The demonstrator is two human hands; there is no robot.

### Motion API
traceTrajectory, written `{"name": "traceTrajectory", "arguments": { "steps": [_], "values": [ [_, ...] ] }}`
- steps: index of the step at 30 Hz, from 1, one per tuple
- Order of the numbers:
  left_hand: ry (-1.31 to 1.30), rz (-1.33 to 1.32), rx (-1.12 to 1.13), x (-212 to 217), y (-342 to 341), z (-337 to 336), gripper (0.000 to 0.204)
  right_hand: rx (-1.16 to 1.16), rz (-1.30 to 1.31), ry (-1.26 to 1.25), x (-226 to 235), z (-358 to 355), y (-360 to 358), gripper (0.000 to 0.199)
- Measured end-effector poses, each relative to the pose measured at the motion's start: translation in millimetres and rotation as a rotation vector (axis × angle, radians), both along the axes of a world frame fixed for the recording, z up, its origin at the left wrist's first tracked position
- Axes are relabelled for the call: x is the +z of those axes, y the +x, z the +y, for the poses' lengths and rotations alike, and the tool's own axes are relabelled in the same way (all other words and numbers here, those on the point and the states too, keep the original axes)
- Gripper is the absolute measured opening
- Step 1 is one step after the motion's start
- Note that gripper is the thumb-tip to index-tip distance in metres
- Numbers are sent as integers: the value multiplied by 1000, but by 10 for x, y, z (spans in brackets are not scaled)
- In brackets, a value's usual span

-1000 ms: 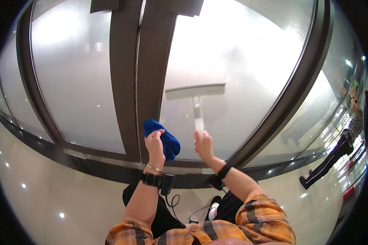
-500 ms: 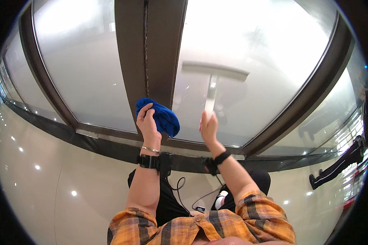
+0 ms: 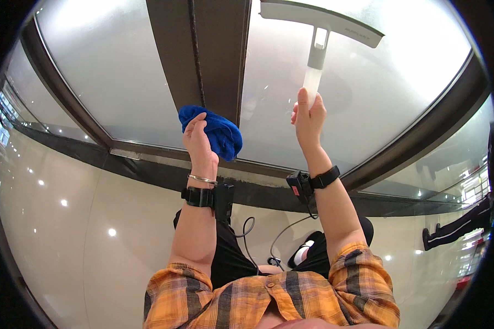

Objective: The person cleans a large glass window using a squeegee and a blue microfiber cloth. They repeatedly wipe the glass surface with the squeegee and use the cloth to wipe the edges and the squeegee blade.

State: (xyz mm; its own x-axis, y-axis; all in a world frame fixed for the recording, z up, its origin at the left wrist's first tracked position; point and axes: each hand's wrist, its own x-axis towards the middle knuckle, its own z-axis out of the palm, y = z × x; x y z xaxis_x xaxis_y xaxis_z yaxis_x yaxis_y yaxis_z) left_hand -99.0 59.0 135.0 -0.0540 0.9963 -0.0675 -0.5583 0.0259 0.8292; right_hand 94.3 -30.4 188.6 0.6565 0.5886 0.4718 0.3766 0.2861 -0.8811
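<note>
Head view, one moment of window cleaning at a frosted glass panel point(image 3: 368, 109). Right hand point(image 3: 309, 118): fingers wrapped shut around the pale handle of a squeegee point(image 3: 319, 33), whose wide blade lies against the glass near the top of the right-hand pane. Left hand point(image 3: 198, 143): fingers curled closed on a bunched blue cloth point(image 3: 217, 131), held close to the dark vertical frame post point(image 3: 214, 55) and low on the pane; whether the cloth touches the glass cannot be told. Progress, as a judgement: the blade sits high, so the stroke looks to be at its upper end; no wet streaks or suds can be made out, so how much of the pane is done cannot be told. Surroundings: a second frosted pane point(image 3: 110, 71) left of the post, a dark sill rail point(image 3: 148, 164) below, glossy pale floor point(image 3: 66, 230), wrist straps with cables. Another person's legs point(image 3: 458, 226) stand well apart at the right. Possible obstruction: the frame post borders the blade's path.
</note>
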Motion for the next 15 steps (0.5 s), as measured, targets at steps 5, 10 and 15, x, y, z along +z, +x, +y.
{"name": "traceTrajectory", "arguments": {
  "steps": [5, 10, 15],
  "values": [
    [0, -15, 40, -35, -2, 52, 20, -122, -247, -209, -1285, -80, 236, 35],
    [15, -12, 76, 0, 2, 20, 18, -174, -129, -744, -2706, -919, 187, 42],
    [49, -62, 93, 30, -6, 1, 18, -138, -29, -305, -2166, -795, 30, 33]
  ]
}}
